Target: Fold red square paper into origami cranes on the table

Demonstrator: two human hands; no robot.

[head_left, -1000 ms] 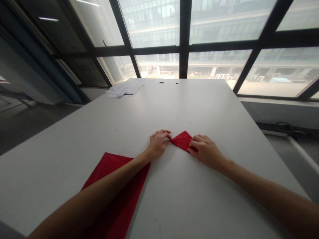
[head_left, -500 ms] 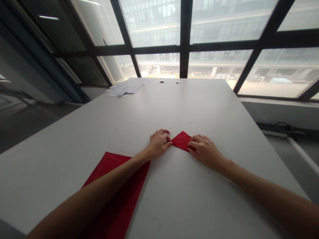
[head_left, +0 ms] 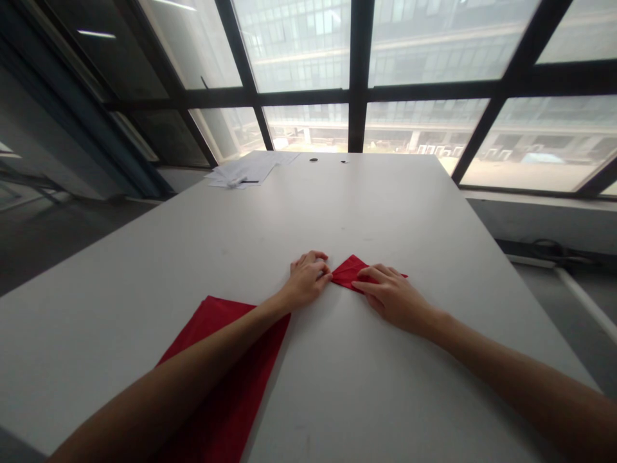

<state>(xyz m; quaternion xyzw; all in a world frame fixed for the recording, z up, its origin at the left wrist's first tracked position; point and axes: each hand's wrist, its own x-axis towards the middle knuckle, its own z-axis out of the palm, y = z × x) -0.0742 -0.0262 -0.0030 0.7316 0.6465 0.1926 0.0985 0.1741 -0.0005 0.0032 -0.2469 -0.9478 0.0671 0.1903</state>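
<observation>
A small folded piece of red paper point(head_left: 351, 265) lies on the white table, with several creases fanning out from its left corner. My left hand point(head_left: 306, 278) pinches that corner between thumb and forefinger, the other fingers loosely curled. On the right part of the paper rests my right hand point(head_left: 393, 296), its fingers stretched out and slightly apart, pressing down on the surface. The hand hides much of that side; a thin red tip shows beyond the knuckles. Under my left forearm lies a larger red sheet point(head_left: 231, 308), partly covered by the arm.
The white table point(head_left: 385, 206) reaches forward to large dark-framed windows point(head_left: 308, 96). Loose white papers point(head_left: 255, 167) with a dark pen-like stick on them lie at the far left. Two small dark round spots, perhaps holes, mark the far edge. Cables lie on the floor at right.
My right hand has shifted slightly left over the folded paper and its fingers have straightened, uncovering a red tip on the right. My left hand keeps its place at the left corner.
</observation>
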